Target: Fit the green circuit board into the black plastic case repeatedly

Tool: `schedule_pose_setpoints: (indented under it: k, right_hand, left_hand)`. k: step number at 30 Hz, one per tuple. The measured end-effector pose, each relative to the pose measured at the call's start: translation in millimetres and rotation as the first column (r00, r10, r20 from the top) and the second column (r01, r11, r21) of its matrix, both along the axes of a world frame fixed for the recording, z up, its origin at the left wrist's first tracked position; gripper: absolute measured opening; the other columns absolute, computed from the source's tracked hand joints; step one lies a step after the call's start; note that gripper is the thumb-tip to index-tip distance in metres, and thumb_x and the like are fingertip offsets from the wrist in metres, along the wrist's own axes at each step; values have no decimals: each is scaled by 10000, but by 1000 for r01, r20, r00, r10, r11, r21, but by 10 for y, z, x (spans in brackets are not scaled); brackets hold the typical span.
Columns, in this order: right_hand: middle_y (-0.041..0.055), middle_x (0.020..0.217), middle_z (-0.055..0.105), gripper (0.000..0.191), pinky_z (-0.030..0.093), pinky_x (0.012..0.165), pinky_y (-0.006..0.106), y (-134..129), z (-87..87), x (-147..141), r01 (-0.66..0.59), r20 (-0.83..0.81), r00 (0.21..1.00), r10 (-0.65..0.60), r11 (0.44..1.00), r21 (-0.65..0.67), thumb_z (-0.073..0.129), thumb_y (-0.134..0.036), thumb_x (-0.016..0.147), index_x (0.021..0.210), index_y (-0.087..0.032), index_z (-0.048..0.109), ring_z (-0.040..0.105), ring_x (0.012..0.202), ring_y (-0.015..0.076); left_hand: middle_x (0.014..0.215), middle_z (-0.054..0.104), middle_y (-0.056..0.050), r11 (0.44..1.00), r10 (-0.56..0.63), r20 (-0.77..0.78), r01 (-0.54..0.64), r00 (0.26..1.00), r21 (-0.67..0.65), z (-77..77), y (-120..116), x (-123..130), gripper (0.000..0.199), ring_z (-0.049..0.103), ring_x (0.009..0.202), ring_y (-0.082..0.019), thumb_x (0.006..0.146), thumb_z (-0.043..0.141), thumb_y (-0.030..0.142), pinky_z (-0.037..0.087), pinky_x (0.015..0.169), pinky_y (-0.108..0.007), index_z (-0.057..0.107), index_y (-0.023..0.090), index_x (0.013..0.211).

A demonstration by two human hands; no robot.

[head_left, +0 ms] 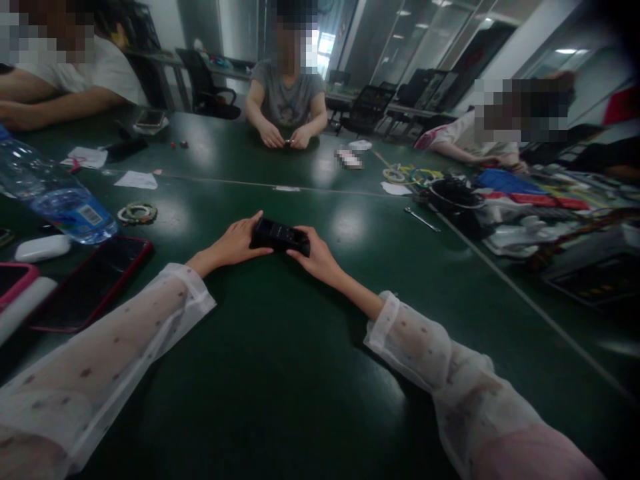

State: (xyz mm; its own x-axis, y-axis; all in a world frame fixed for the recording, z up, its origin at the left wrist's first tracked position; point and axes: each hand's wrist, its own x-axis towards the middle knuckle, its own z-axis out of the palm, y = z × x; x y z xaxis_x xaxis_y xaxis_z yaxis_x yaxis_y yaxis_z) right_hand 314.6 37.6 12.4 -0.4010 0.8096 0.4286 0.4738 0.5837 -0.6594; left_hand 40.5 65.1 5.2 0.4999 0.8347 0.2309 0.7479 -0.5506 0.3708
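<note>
A small black box-shaped device (281, 235) is held low over the dark green table (280, 373), or rests on it; I cannot tell which. My left hand (239, 241) grips its left end, thumb along the near side and fingers behind. Around the right end closes my right hand (320, 257), its thumb also on the near side. Faint pale markings show on the device's upper face, too small to read. Both forearms are in sheer white dotted sleeves.
A water bottle (65, 200), a red-edged phone (95, 283), a white case (43, 248) and a beaded bracelet (137, 213) lie to the left. On the right are a wrench (421, 219) and heaped cables (455, 190). Three people sit around the table.
</note>
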Motion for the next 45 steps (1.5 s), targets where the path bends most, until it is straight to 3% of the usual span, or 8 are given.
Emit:
schedule_pose_setpoints:
  k: [3, 7, 11, 14, 24, 32, 45]
  right_hand:
    - [134, 1294, 626, 542, 547, 1031, 540, -1, -4, 3, -3, -55, 998, 5, 999, 38, 703, -452, 912, 1366, -246, 491, 654, 1163, 304]
    - [127, 1301, 608, 585, 535, 1064, 538, -26, 16, -9, 63, -136, 989, -50, 993, 97, 663, -561, 915, 1380, -264, 467, 630, 1199, 304]
    - [131, 1313, 577, 576, 519, 1084, 536, -42, 28, -9, 213, -259, 951, -170, 966, 146, 659, -534, 920, 1378, -265, 434, 611, 1207, 295]
    - [128, 1302, 571, 554, 527, 1069, 530, -5, 1, 14, 283, -301, 923, -240, 953, 111, 669, -500, 914, 1353, -262, 429, 615, 1177, 286]
    - [151, 1265, 588, 540, 500, 1078, 596, 281, -293, 157, 373, -201, 901, -385, 923, -93, 673, -317, 875, 1345, -221, 426, 598, 1201, 317]
    - [195, 1467, 418, 834, 318, 1202, 725, 229, -286, 153, 363, -96, 928, -361, 932, 4, 683, -328, 874, 1568, -247, 228, 416, 1403, 403]
    - [176, 1461, 445, 719, 347, 1203, 694, 265, -315, 171, 356, -92, 931, -352, 934, 24, 678, -302, 890, 1517, -251, 332, 445, 1397, 382]
  left_hand:
    - [1693, 237, -236, 999, -15, 12, 15, 1000, 29, -10, 14, -6, 1105, 326, 1530, -393, 867, 551, 794, 279, 1233, -552, 122, 142, 1649]
    - [1619, 405, -203, 998, -38, 22, 37, 999, 47, 11, 13, 6, 988, 417, 1475, -384, 887, 556, 766, 335, 1207, -553, 249, 174, 1616]
    - [1574, 466, -197, 999, -23, -1, 23, 1000, 37, 32, 4, 17, 940, 452, 1445, -385, 907, 537, 749, 358, 1190, -567, 289, 166, 1600]
    - [1586, 448, -204, 999, -16, -22, 17, 1000, 42, 26, 9, 16, 941, 429, 1461, -385, 914, 508, 762, 336, 1204, -567, 296, 154, 1599]
    - [1548, 473, -188, 1000, -21, -67, 21, 998, 5, 82, -17, 27, 847, 434, 1431, -383, 924, 446, 783, 335, 1199, -564, 471, 162, 1500]
    - [1544, 486, -162, 999, -30, -38, 29, 999, -12, 91, -14, 39, 810, 423, 1441, -383, 916, 482, 771, 325, 1203, -588, 488, 199, 1489]
    - [1536, 492, -168, 1000, -20, -51, 20, 998, -1, 109, -24, 50, 822, 434, 1436, -373, 916, 474, 779, 332, 1207, -562, 491, 182, 1481]
